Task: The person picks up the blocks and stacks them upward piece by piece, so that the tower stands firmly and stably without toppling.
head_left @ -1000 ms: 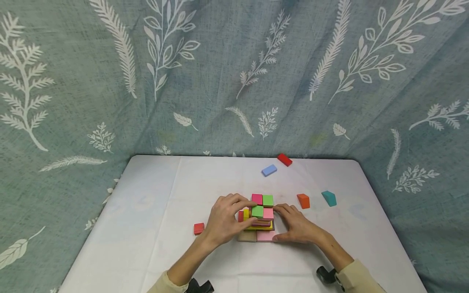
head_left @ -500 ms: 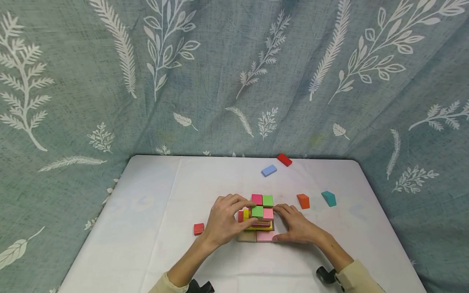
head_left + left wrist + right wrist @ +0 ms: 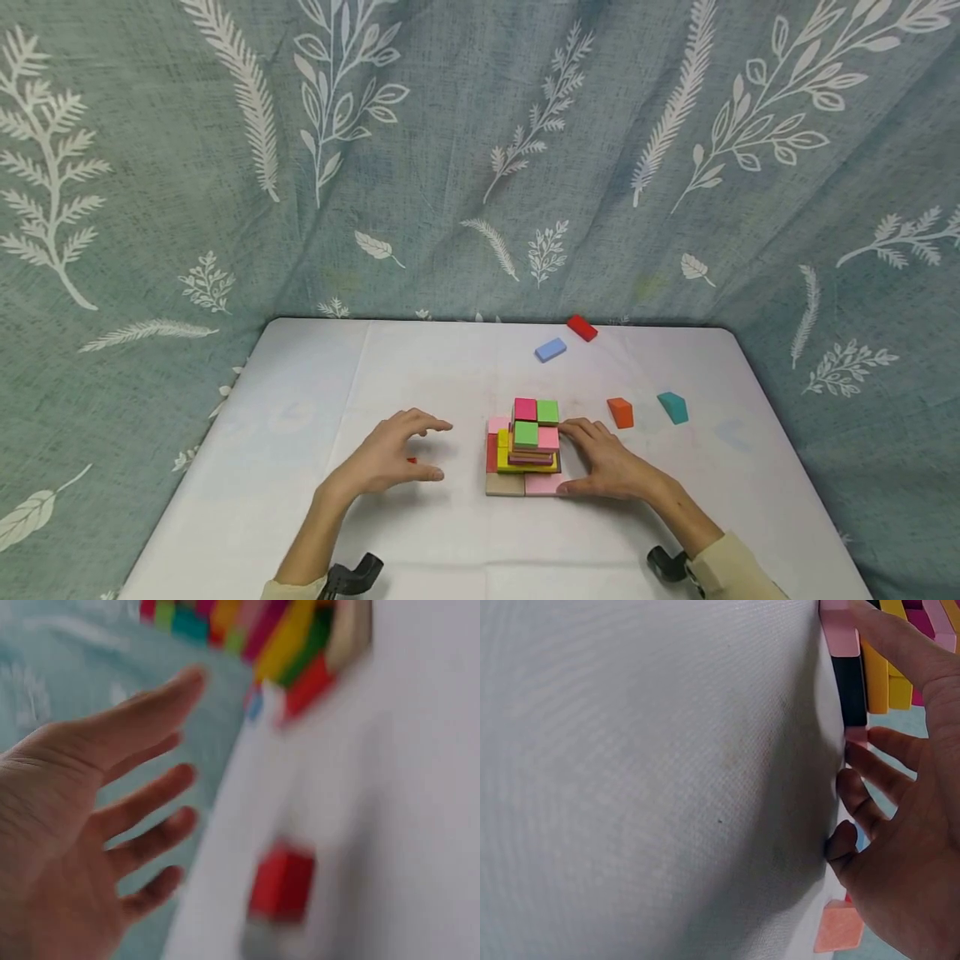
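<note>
A stepped stack of coloured wooden blocks (image 3: 547,439) stands near the middle of the white table. Its bottom layer shows a tan block (image 3: 505,485) and a pink block (image 3: 540,483) along the near side; two short columns top it at the back. The left hand (image 3: 375,460) is apart from the stack on its left, fingers and thumb spread, holding nothing. Under it lies a red block (image 3: 281,885), mostly hidden in the head view. Against the stack's right side rests the right hand (image 3: 611,462), its thumb on the pink block and its loosely bent fingers (image 3: 889,776) along the base.
Right of the stack lie an orange block (image 3: 620,412) and a teal block (image 3: 673,407). Further back are a light blue block (image 3: 551,349) and a red rectangular block (image 3: 582,327) at the table's far edge. Patterned cloth (image 3: 450,167) hangs behind the table.
The left hand has come off the stack's upper blocks and moved left, now over the red block. The stack still stands the same, and the right hand has stayed in place.
</note>
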`<move>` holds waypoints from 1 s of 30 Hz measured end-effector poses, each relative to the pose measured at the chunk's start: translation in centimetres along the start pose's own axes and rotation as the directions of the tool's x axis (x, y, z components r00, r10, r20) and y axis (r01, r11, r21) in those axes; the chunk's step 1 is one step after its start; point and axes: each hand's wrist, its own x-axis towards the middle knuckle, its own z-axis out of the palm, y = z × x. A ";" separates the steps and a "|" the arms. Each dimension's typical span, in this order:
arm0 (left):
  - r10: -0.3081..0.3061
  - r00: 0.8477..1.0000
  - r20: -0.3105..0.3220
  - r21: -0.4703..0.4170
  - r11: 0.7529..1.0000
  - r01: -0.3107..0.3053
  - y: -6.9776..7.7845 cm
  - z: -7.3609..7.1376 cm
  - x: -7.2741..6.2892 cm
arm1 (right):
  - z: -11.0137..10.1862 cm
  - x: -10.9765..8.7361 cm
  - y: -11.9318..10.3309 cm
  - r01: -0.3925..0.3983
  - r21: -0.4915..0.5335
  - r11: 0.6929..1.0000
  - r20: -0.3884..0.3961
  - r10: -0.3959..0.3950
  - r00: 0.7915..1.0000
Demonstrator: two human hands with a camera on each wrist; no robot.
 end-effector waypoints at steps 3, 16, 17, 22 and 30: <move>-0.038 0.997 0.065 0.013 0.999 0.037 -2.7 0.0 -1.3 | 0.1 0.0 0.0 -0.002 0.002 1.000 -0.001 0.002 1.000; -0.022 1.000 0.017 0.085 0.996 0.020 -5.5 1.1 -1.8 | 0.1 -0.1 -0.1 -0.023 0.007 1.000 0.010 0.023 1.000; -0.024 1.000 0.015 0.093 0.995 0.023 -5.4 1.2 -1.8 | 0.1 -0.1 -0.1 -0.025 0.006 1.000 0.012 0.025 1.000; -0.044 0.999 0.010 0.122 0.992 0.042 -5.2 1.1 -1.7 | 0.0 0.0 -0.1 -0.029 0.003 1.000 0.012 0.029 1.000; -0.051 0.998 -0.043 0.018 0.998 0.052 -4.1 0.6 -0.9 | 0.0 0.1 0.1 -0.011 -0.004 1.000 0.014 0.011 1.000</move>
